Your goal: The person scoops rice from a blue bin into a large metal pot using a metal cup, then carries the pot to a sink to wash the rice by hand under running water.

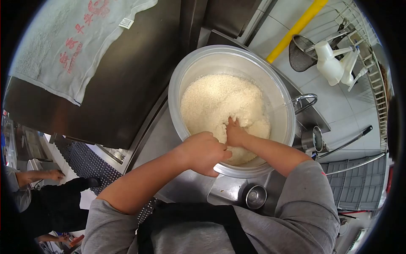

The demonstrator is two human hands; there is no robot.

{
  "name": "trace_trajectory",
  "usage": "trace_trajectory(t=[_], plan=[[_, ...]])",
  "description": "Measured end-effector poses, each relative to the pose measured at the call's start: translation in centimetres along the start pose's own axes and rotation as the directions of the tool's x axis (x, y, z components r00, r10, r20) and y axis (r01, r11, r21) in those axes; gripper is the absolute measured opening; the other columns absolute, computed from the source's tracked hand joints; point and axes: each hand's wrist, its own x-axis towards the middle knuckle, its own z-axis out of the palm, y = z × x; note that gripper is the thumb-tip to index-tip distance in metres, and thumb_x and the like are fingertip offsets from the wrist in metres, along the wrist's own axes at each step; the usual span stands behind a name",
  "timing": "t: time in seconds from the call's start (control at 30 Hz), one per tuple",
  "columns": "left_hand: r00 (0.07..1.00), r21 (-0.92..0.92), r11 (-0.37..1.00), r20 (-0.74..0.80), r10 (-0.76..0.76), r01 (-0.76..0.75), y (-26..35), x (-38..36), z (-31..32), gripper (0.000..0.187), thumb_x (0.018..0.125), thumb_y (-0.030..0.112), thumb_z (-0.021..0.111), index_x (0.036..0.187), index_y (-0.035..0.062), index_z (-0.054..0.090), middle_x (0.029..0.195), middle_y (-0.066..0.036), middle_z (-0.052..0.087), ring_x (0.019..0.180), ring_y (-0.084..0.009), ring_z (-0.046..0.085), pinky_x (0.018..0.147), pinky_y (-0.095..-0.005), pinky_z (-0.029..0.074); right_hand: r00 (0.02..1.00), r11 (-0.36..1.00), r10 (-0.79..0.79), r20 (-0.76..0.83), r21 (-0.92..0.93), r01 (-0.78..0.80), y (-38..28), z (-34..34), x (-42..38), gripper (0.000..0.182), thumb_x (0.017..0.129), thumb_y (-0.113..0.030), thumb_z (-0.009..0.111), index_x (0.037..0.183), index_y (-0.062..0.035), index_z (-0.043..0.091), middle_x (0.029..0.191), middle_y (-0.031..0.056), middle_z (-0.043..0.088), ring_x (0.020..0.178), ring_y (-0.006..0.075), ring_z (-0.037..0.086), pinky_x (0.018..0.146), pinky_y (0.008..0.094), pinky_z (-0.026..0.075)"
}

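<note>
A large round metal pot [280, 146] holds a heap of pale, wet-looking rice [220, 95]. My right hand [237, 133] is inside the pot with its fingers sunk in the rice. The fingertips are buried, so how far they are curled does not show. Over the near left rim lies my left hand [203, 153], its fingers closed around the pot's edge. A curved metal tap [305, 101] reaches over the right side of the pot, and a thin clear stream seems to run from it into the pot.
Below the pot is a steel sink surface [165, 146] with a small metal bowl [256, 196]. At right hang a strainer [302, 53] and white bottles [330, 63] on a wire rack [376, 89]. A towel [55, 55] drapes over a steel cabinet [122, 76]. Another person's hand [55, 175] shows at left.
</note>
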Motion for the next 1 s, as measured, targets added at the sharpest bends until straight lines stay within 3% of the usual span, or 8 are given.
trace_trajectory(t=[0.2, 0.27, 0.5, 0.63, 0.7, 0.83, 0.93, 1.0], plan=[[0.992, -0.046, 0.991, 0.033, -0.123, 0.125, 0.6, 0.0, -0.4, 0.045, 0.063, 0.038, 0.073, 0.097, 0.0109, 0.061, 0.081, -0.007, 0.064, 0.079, -0.0286, 0.063, 0.072, -0.0399, 0.047, 0.827, 0.735, 0.545, -0.137, 0.553, -0.393, 2.6, -1.0, 8.6, 0.062, 0.076, -0.035, 0.068, 0.123, 0.0032, 0.054, 0.129, 0.0282, 0.048, 0.122, 0.039, 0.046, 0.098, 0.0438, 0.042], [0.984, -0.049, 0.984, 0.043, -0.17, 0.172, 0.7, 0.0, -0.4, 0.047, 0.062, 0.038, 0.073, 0.099, 0.0113, 0.062, 0.08, -0.007, 0.064, 0.078, -0.0288, 0.063, 0.072, -0.0399, 0.047, 0.913, 0.834, 0.4, -0.083, 0.446, -0.325, 6.8, -0.6, 12.1, 0.051, 0.079, -0.038, 0.064, 0.112, 0.0021, 0.063, 0.123, 0.019, 0.057, 0.115, 0.031, 0.055, 0.094, 0.0384, 0.045], [0.977, -0.014, 0.979, 0.069, -0.2, 0.201, 1.2, -0.2, -0.8, 0.05, 0.06, 0.039, 0.074, 0.1, 0.0119, 0.062, 0.076, -0.008, 0.064, 0.078, -0.0296, 0.063, 0.071, -0.0407, 0.047, 0.788, 0.778, 0.6, -0.136, 0.33, -0.535, 11.7, -2.2, 8.4, 0.031, 0.084, -0.019, 0.052, 0.107, -0.0065, 0.068, 0.116, 0.0139, 0.063, 0.108, 0.0282, 0.061, 0.088, 0.0375, 0.049], [0.983, -0.012, 0.983, 0.019, -0.18, 0.181, 1.3, -0.4, -0.6, 0.049, 0.061, 0.039, 0.074, 0.1, 0.0112, 0.062, 0.078, -0.009, 0.065, 0.079, -0.0294, 0.063, 0.072, -0.0404, 0.047, 0.737, 0.737, 0.659, -0.15, 0.319, -0.595, 13.6, 0.0, 4.5, 0.037, 0.085, -0.028, 0.048, 0.107, -0.0049, 0.067, 0.113, 0.0154, 0.064, 0.105, 0.0316, 0.061, 0.089, 0.0396, 0.048], [0.987, -0.014, 0.986, -0.004, -0.163, 0.163, 1.4, -0.6, -0.6, 0.048, 0.061, 0.039, 0.073, 0.099, 0.0111, 0.062, 0.079, -0.009, 0.066, 0.08, -0.0292, 0.063, 0.073, -0.0401, 0.047, 0.877, 0.865, 0.479, -0.046, 0.195, -0.462, 14.2, 1.5, 2.8, 0.036, 0.086, -0.027, 0.052, 0.109, -0.0033, 0.065, 0.113, 0.0154, 0.064, 0.105, 0.0313, 0.061, 0.088, 0.04, 0.048], [0.989, 0.018, 0.989, -0.032, -0.144, 0.144, 1.5, -1.0, -0.5, 0.046, 0.062, 0.039, 0.072, 0.097, 0.0108, 0.063, 0.081, -0.01, 0.067, 0.081, -0.0284, 0.064, 0.074, -0.0397, 0.048, 0.92, 0.915, 0.392, -0.021, 0.113, -0.387, 14.4, 3.3, -0.2, 0.034, 0.081, -0.023, 0.06, 0.111, -0.006, 0.066, 0.108, 0.0164, 0.065, 0.101, 0.0304, 0.062, 0.084, 0.0375, 0.05], [0.99, 0.009, 0.995, -0.094, -0.102, 0.104, 1.4, -1.5, -0.3, 0.044, 0.063, 0.04, 0.071, 0.093, 0.0085, 0.064, 0.079, -0.011, 0.067, 0.079, -0.0285, 0.065, 0.071, -0.0398, 0.05, 0.918, 0.781, 0.364, 0.159, 0.485, -0.393, 12.8, 1.1, -4.0, 0.049, 0.076, -0.031, 0.071, 0.116, -0.0047, 0.062, 0.107, 0.0177, 0.065, 0.1, 0.0322, 0.062, 0.084, 0.0367, 0.05], [0.99, 0.015, 0.996, -0.112, -0.082, 0.084, 1.3, -1.6, -0.2, 0.044, 0.063, 0.04, 0.071, 0.094, 0.0094, 0.064, 0.08, -0.01, 0.067, 0.079, -0.0285, 0.065, 0.071, -0.0402, 0.05, 0.902, 0.872, 0.396, -0.171, 0.377, -0.312, 10.7, -0.3, -6.3, 0.068, 0.068, -0.041, 0.079, 0.121, -0.0033, 0.058, 0.105, 0.0188, 0.065, 0.099, 0.0335, 0.063, 0.084, 0.0372, 0.05]])
